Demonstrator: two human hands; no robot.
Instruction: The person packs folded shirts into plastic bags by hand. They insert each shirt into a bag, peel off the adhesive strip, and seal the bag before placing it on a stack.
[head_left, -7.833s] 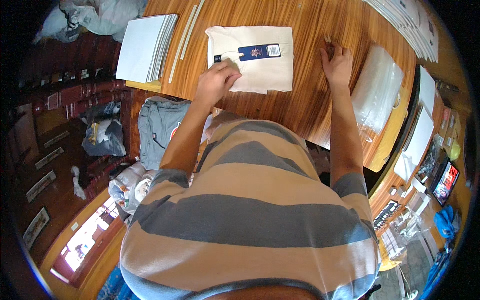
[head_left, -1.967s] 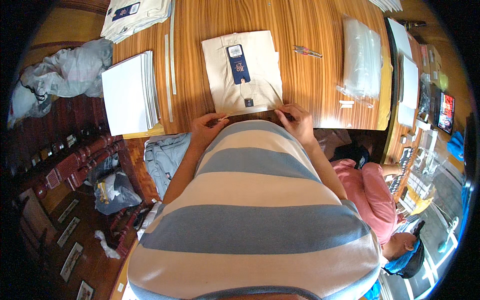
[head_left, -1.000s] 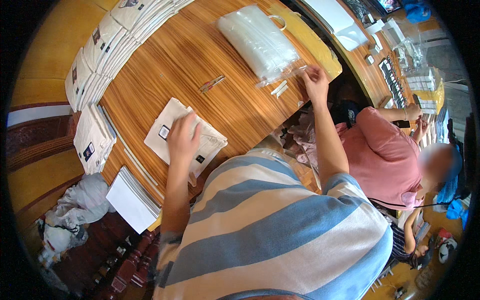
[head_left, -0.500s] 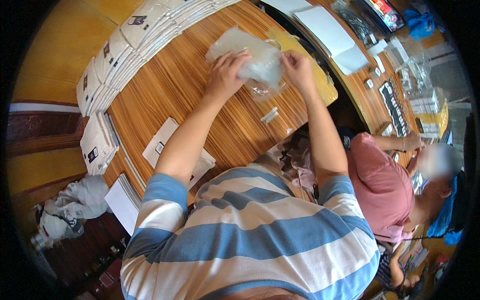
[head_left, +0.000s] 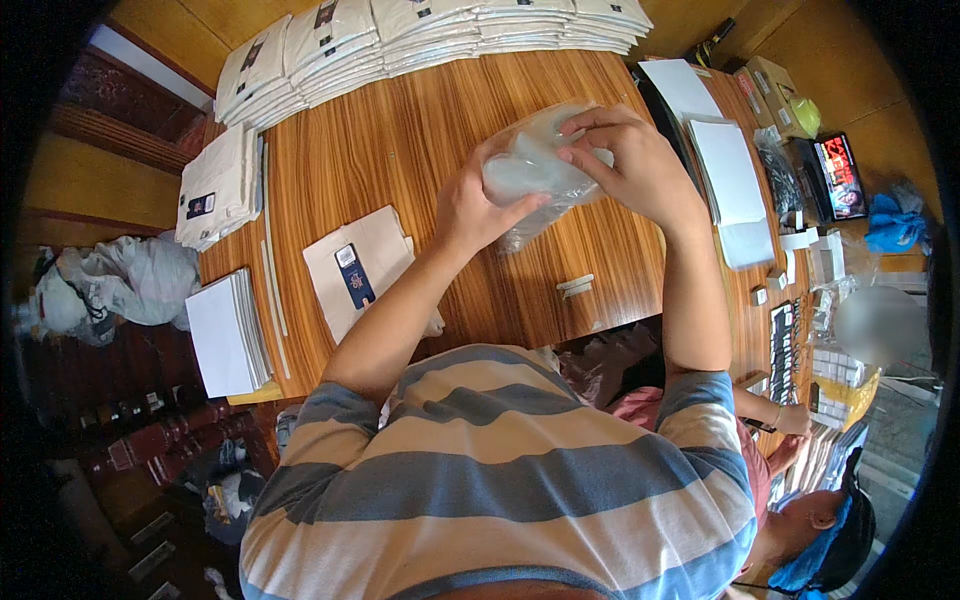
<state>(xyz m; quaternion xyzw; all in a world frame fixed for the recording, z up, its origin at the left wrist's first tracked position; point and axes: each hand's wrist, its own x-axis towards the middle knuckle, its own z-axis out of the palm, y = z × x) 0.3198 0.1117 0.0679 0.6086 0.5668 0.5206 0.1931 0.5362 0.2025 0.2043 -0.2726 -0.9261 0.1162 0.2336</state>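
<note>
A crumpled bundle of clear plastic bags is held over the wooden table between my two hands. My left hand grips its near left side, thumb on top and fingers mostly hidden behind. Curled over the right side, my right hand has thumb and fingertips on the film. Nearer to me, left of my left forearm, lies a folded beige garment with a dark tag. Several short white strips rest on the table by its near right edge.
Stacks of folded pale garments line the table's far edge, and another stack stands at the left. A white paper stack sits at the near left. To the right are more white sheets, a screen and a co-worker's hand.
The view has turned, so the table sits squarer. The plastic is more bunched together, and my right hand has moved from its edge to over its top.
</note>
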